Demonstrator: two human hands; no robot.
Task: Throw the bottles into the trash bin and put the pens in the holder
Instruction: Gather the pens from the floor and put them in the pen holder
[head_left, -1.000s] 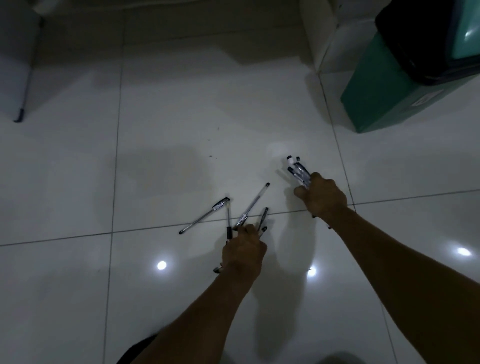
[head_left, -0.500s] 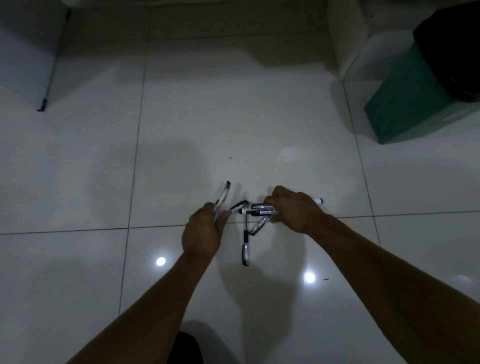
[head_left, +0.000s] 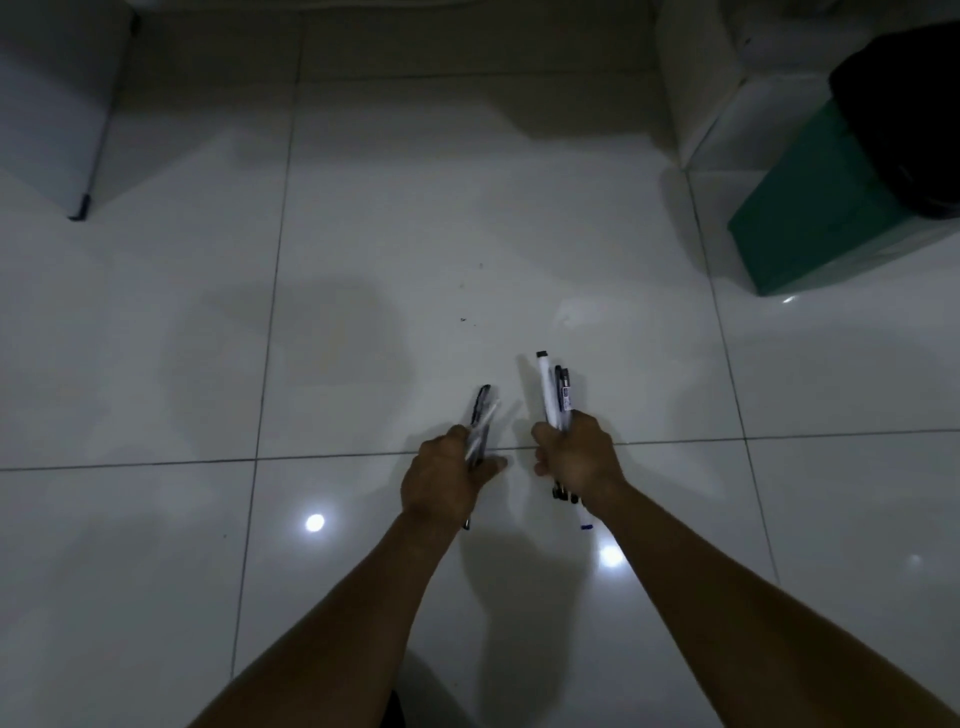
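Dim light, both hands out over the white tiled floor.

Landmark: green trash bin, black bag lining its top, far upper right corner.

- Left hand: well down-left of the bin. Grip closed round a small bunch of pens, dark and clear barrels, tips pointing away from the person. Motion blur here, count unclear. One end pokes out below the wrist.
- Right hand: between the left hand and the bin, still well apart from the bin. Grip closed in a fist round a bigger bundle: one white-barrelled pen with a black end cap, plus at least two dark ones. Upper ends stick out above the fist, lower ends below it, one with a blue tip.
- The two hands are near each other, not touching, both above a grout line in the floor.
- All visible pens are in the hands.
- Small label on one dark pen in the right-hand bundle: too small and dark to read. No legible brand or writing anywhere, bin included.
- White furniture edge just left of the bin. Another pale panel with a dark foot far left, across the floor from the bin.
- Ceiling-light reflections on the tiles below both hands.
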